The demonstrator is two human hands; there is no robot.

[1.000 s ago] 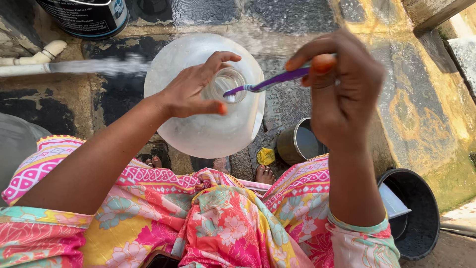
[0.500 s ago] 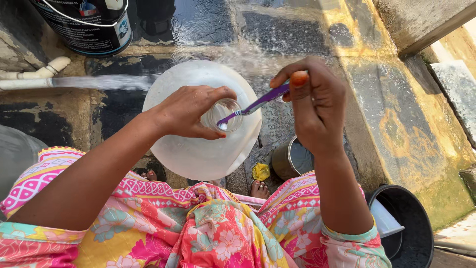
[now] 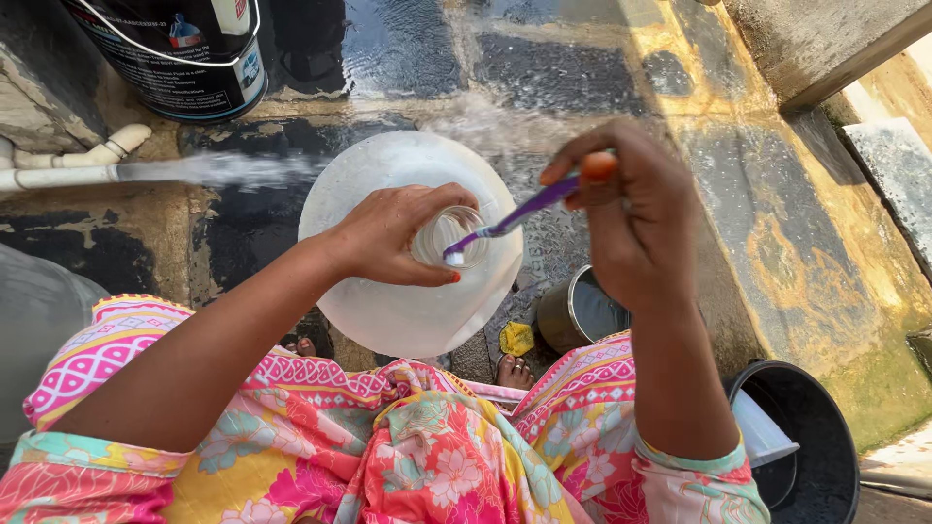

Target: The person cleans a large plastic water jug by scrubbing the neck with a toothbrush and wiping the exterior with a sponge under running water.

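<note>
A large translucent white water jug (image 3: pixel 388 311) stands on the wet floor in front of me, seen from above. My left hand (image 3: pixel 393 236) grips its clear open neck (image 3: pixel 449 238). My right hand (image 3: pixel 631 223) holds a purple toothbrush (image 3: pixel 515 218) with an orange end, and the brush head sits at the rim of the neck. A stream of water (image 3: pixel 214 170) shoots from a white pipe (image 3: pixel 58 173) at the left toward the jug.
A black paint bucket (image 3: pixel 175 58) stands at the top left. A small steel pot (image 3: pixel 578 311) and a yellow scrap (image 3: pixel 516 339) lie by my feet. A black bucket (image 3: pixel 796 437) holding a white item sits at the lower right. A concrete step (image 3: pixel 825 49) rises at right.
The view has shifted slightly. My right hand has lowered the toothbrush so its head meets the neck's rim. My left hand keeps its grip on the neck.
</note>
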